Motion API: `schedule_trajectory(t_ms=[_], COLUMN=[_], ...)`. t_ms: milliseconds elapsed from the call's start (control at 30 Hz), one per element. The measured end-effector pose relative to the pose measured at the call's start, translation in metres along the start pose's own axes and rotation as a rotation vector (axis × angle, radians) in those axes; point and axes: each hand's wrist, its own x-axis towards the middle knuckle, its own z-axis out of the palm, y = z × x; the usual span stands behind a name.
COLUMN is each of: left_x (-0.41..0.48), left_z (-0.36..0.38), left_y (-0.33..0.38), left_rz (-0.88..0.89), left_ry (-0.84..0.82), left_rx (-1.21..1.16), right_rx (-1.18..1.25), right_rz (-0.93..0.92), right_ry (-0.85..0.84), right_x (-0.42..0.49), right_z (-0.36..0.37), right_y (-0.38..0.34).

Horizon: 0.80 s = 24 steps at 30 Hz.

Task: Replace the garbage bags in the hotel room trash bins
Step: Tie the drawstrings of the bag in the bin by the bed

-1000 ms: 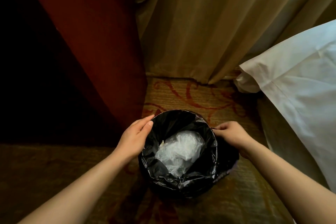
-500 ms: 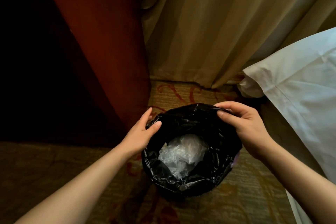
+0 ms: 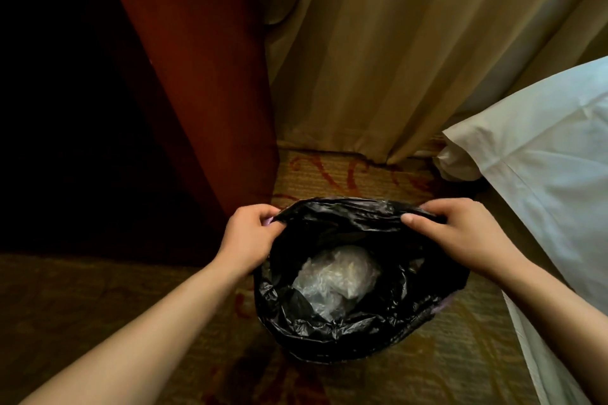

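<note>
A black garbage bag (image 3: pixel 345 332) lines a small round bin on the carpet; the bin itself is almost wholly hidden by the bag. Crumpled clear plastic (image 3: pixel 335 276) lies at the bottom of the bag. My left hand (image 3: pixel 246 233) pinches the bag's rim at its far left. My right hand (image 3: pixel 460 233) grips the rim at the far right, thumb over the edge. Between the two hands the far edge of the bag is lifted and stretched taut.
A reddish wooden furniture panel (image 3: pixel 204 76) stands just left of the bin, with dark space beyond it. Beige curtains (image 3: pixel 394 59) hang behind. White bed linen (image 3: pixel 543 174) overhangs on the right. Patterned carpet (image 3: pixel 329 174) covers the floor.
My left hand went from lying open on the rim to pinching it. My right hand moved from the near right to the far edge. The bag's far rim has come up.
</note>
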Motion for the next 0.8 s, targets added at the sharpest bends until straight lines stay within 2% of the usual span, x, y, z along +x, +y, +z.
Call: schedule_trajectory(t_ms=[67, 133, 167, 233, 333, 400, 467, 567, 633, 700, 800], left_x=[-0.011, -0.017, -0.02, -0.027, -0.04, -0.045, -0.045, -0.045, -0.046, -0.045, -0.041], left_z=[-0.007, -0.016, -0.021, -0.032, -0.043, -0.046, -0.048, -0.049, -0.048, -0.048, -0.045], left_y=[0.011, 0.015, 0.014, 0.008, -0.002, -0.006, -0.009, -0.004, 0.003, 0.009, 0.011], left_rz=[0.108, 0.092, 0.046, -0.042, -0.081, -0.077, -0.087, -0.094, -0.07, -0.014, 0.041], left_ry=[0.089, 0.053, -0.001, -0.136, -0.32, -0.309, -0.237, -0.161, -0.101, -0.031, 0.072], left_rx=[0.099, 0.107, 0.116, 0.185, 0.276, 0.283, 0.274, 0.159, -0.004, -0.1, -0.112], right_rx=[-0.019, 0.047, 0.103, 0.246, 0.408, 0.491, 0.448, 0.412, 0.498, 0.646, 0.822], right_rz=[-0.013, -0.003, 0.03, 0.146, 0.306, 0.34, 0.342, 0.336, 0.333, 0.351, 0.335], right_ry=[0.135, 0.249, 0.236, 0.07, -0.297, -0.468, -0.529, -0.484, -0.414, -0.215, 0.115], right_x=[-0.001, -0.003, -0.004, -0.005, -0.012, -0.018, -0.02, -0.018, -0.015, -0.009, -0.004], right_z=[0.002, 0.001, 0.0, -0.005, -0.015, -0.019, -0.018, -0.016, -0.021, -0.025, -0.023], right_y=[0.004, 0.005, 0.006, 0.008, 0.018, 0.028, 0.036, 0.036, 0.033, 0.033, 0.032])
